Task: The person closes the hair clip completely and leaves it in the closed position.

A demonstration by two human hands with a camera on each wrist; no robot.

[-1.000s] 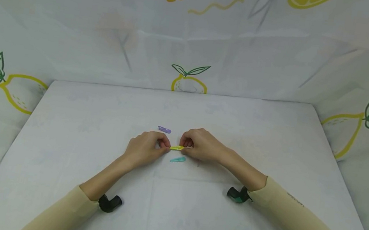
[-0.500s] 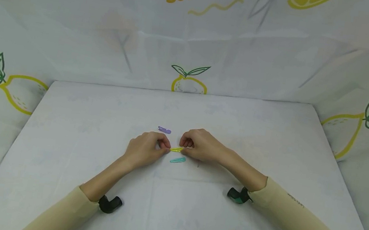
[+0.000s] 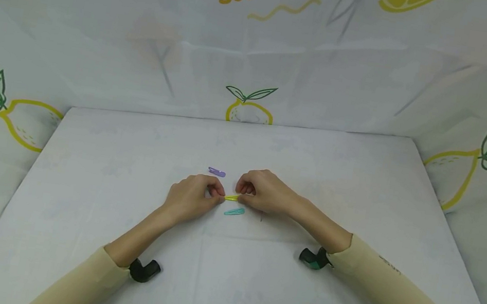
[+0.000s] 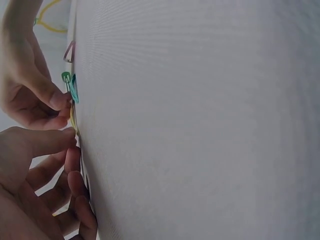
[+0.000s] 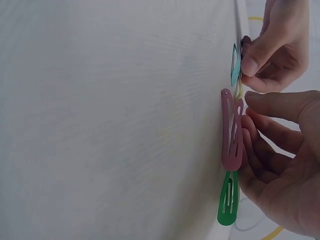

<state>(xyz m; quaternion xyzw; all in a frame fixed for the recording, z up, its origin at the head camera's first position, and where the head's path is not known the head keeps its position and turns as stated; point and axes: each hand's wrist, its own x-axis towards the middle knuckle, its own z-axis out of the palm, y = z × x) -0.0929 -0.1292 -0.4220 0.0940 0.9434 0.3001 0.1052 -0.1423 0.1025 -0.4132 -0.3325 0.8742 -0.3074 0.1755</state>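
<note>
Between my two hands lies a yellow snap hair clip [image 3: 231, 197], low over the table. My left hand [image 3: 192, 197] pinches its left end with thumb and fingertips. At the other end, the thumb and fingers of my right hand [image 3: 268, 193] pinch it and cover that tip. Just in front of it sits a teal hair clip [image 3: 234, 212]. Behind my left fingers lies a purple hair clip [image 3: 220, 173], its prongs spread. The right wrist view shows a pink hair clip [image 5: 232, 162], spread apart, and a green hair clip [image 5: 227, 219] beside my right hand; the head view mostly hides both.
A white cloth covers the table [image 3: 225, 284], with a lemon-print curtain [image 3: 145, 55] behind and at both sides. Black wrist cameras [image 3: 145, 270] hang under both forearms, close to the tabletop.
The yellow hair clip has come slightly toward the front. My right fingers have edged left, covering a little more of it. My left hand keeps its place.
</note>
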